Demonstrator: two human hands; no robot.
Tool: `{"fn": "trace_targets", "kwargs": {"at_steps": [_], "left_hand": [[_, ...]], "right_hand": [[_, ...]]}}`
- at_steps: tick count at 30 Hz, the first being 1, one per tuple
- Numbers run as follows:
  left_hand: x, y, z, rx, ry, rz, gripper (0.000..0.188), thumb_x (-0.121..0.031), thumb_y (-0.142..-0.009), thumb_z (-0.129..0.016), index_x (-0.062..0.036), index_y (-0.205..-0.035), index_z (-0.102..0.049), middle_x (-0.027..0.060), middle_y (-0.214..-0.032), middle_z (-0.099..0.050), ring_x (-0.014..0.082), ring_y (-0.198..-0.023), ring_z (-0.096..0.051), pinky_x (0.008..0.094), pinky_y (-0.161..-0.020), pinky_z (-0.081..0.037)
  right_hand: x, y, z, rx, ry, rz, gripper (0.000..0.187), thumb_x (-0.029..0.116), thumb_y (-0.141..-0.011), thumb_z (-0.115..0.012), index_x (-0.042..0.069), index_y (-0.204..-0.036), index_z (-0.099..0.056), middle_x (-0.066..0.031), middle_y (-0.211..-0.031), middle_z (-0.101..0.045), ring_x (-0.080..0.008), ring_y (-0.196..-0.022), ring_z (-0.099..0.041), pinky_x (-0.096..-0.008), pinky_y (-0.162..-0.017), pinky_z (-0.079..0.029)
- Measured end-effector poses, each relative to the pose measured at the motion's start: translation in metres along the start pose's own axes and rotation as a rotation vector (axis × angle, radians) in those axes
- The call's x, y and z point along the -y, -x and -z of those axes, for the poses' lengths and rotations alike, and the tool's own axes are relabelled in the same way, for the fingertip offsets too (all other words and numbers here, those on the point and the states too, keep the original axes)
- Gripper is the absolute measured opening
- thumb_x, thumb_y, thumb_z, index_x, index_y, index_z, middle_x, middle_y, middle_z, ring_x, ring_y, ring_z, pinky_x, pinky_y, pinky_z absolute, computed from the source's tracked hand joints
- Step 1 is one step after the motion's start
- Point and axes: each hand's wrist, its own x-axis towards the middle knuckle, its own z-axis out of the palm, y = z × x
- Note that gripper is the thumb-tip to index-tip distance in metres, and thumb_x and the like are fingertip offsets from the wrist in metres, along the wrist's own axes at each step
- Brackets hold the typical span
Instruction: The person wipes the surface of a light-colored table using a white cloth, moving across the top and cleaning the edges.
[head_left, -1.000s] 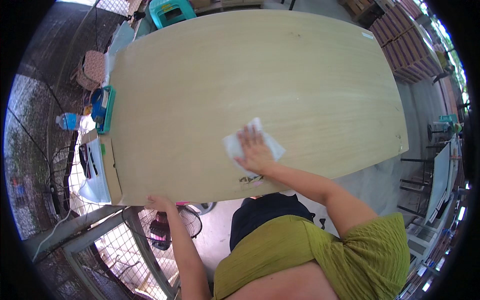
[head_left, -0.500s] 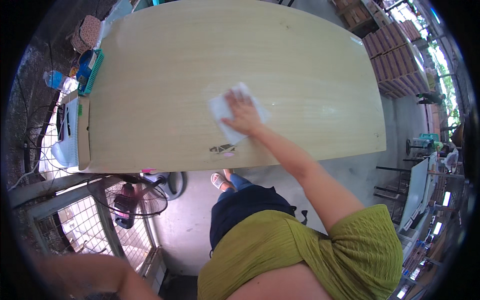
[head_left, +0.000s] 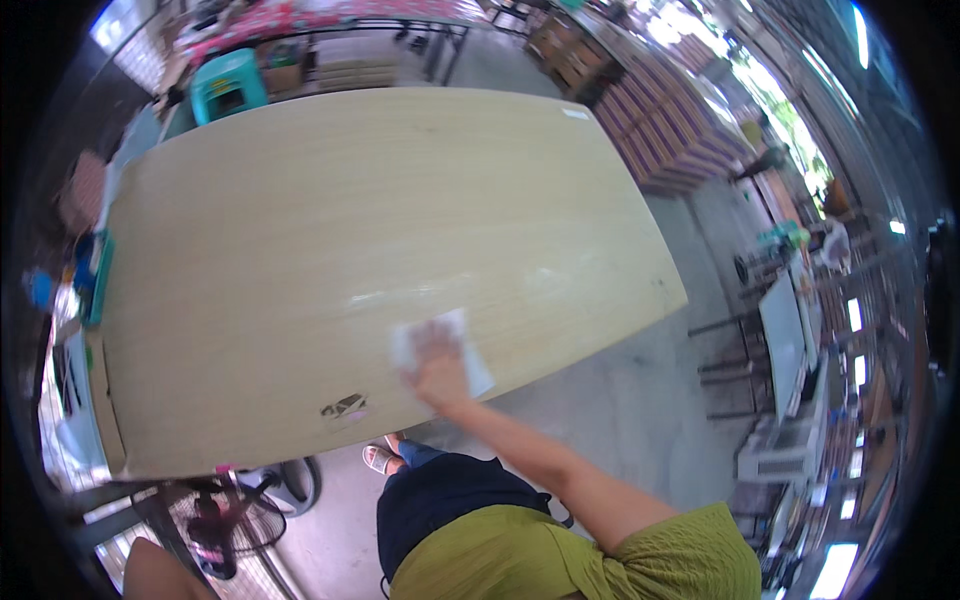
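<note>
My right hand (head_left: 437,365) lies flat on a white cloth (head_left: 478,372), pressing it against the pale wood-grain tabletop (head_left: 270,220). Its fingers are stretched over the cloth and somewhat blurred. Both are close to the table's near edge, right of a dark worn patch (head_left: 345,405) in the surface. Of my left arm (head_left: 160,575) only a bent part shows at the lower left, and my left hand is out of the picture.
Along the table's left edge are a teal basket (head_left: 102,275) and a cardboard piece (head_left: 103,400). A fan (head_left: 215,520) stands below the near left corner. Beyond the far edge are a turquoise stool (head_left: 228,85) and stacked striped boxes (head_left: 665,125). A white-topped table (head_left: 785,340) stands right.
My right hand and the cloth have slid rightward and nearer to the table's front edge. The view has shifted, showing more beyond the far side. My left arm has sunk lower in the picture.
</note>
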Motion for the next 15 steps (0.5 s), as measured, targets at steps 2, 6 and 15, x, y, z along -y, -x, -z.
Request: {"fn": "trace_targets", "kwargs": {"at_steps": [2, 6, 15], "left_hand": [[0.006, -0.016, -0.012, -0.007, 0.004, -0.011, 0.065, -0.036, -0.102, -0.041, -0.0026, -0.153, -0.017, 0.0175, -0.157, -0.02, 0.0304, -0.142, -0.024, 0.0434, -0.114, -0.028], [0.015, -0.022, -0.033, -0.164, -0.042, 0.025, 0.067, -0.037, -0.102, -0.042, -0.0027, -0.153, -0.016, 0.0175, -0.158, -0.018, 0.031, -0.144, -0.021, 0.0445, -0.115, -0.026], [-0.035, 0.208, -0.293, -0.382, -0.453, 1.8, 0.079, -0.052, -0.098, -0.043, -0.0083, -0.155, -0.01, 0.024, -0.158, -0.01, 0.0385, -0.147, -0.012, 0.0539, -0.115, -0.024]], "right_hand": [[0.036, 0.011, 0.015, 0.044, -0.11, 0.008, 0.081, 0.057, -0.09, -0.052, 0.015, -0.154, -0.026, -0.0216, -0.158, -0.019, -0.0393, -0.147, -0.017, -0.0585, -0.116, -0.009], [-0.052, 0.027, 0.04, 0.105, -0.124, 0.082, 0.083, 0.061, -0.087, -0.053, 0.019, -0.154, -0.027, -0.0134, -0.161, -0.018, -0.0387, -0.148, -0.014, -0.058, -0.116, -0.012], [-0.378, 0.06, 0.098, 0.053, 0.124, -0.416, 0.087, 0.067, -0.085, -0.052, 0.024, -0.155, -0.022, -0.0109, -0.162, -0.014, -0.037, -0.148, -0.011, -0.055, -0.118, -0.012]]}}
